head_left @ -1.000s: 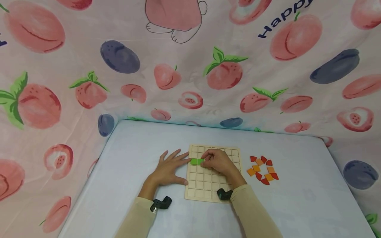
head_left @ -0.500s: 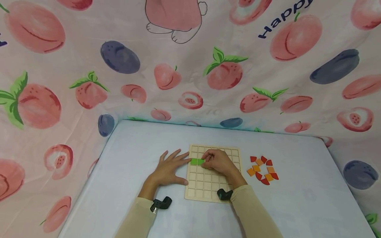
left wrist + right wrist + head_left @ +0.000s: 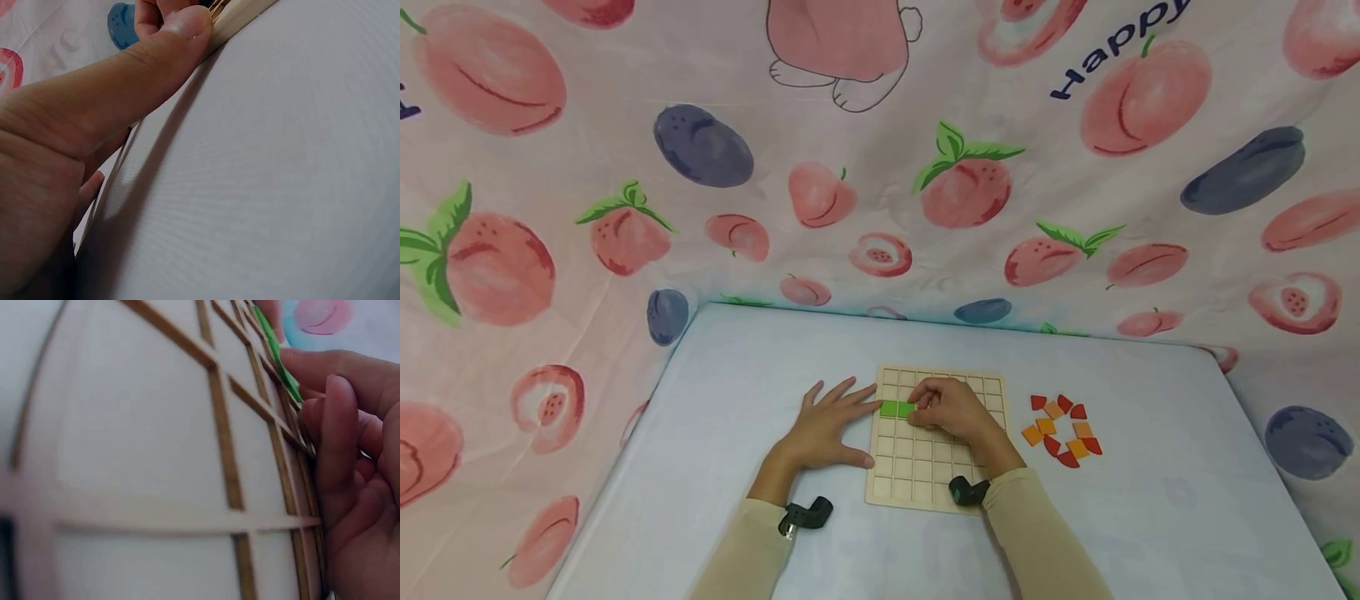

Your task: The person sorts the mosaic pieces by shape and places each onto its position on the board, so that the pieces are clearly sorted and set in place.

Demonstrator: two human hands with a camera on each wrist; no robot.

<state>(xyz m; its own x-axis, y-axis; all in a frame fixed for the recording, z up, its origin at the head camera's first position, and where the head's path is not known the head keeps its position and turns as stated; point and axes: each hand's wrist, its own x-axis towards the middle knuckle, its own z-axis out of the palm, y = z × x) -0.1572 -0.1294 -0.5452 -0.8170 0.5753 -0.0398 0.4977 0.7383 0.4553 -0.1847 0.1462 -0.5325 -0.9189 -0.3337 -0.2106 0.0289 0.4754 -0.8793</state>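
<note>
Two green tiles [image 3: 888, 408] lie side by side in cells at the left edge of the wooden grid board [image 3: 913, 492]. My left hand [image 3: 823, 429] is spread at the board's left side, its thumb and a fingertip touching the edge; in the left wrist view the thumb [image 3: 125, 81] reaches the board's rim. My right hand [image 3: 951, 408] is over the board, thumb and index finger pinching at the right-hand green tile [image 3: 906, 409]. In the right wrist view, fingertips touch green [image 3: 275, 350], while other fingers are curled; the exact contact is partly hidden.
Several red pieces [image 3: 1068, 458] and orange tiles [image 3: 1046, 425] lie loosely to the right of the board on the pale table [image 3: 1187, 467]. A fruit-patterned cloth [image 3: 850, 333] hangs behind and beside the table.
My right fingertips have shifted very slightly right, so more of the right-hand green tile shows. My left hand has stayed in place.
</note>
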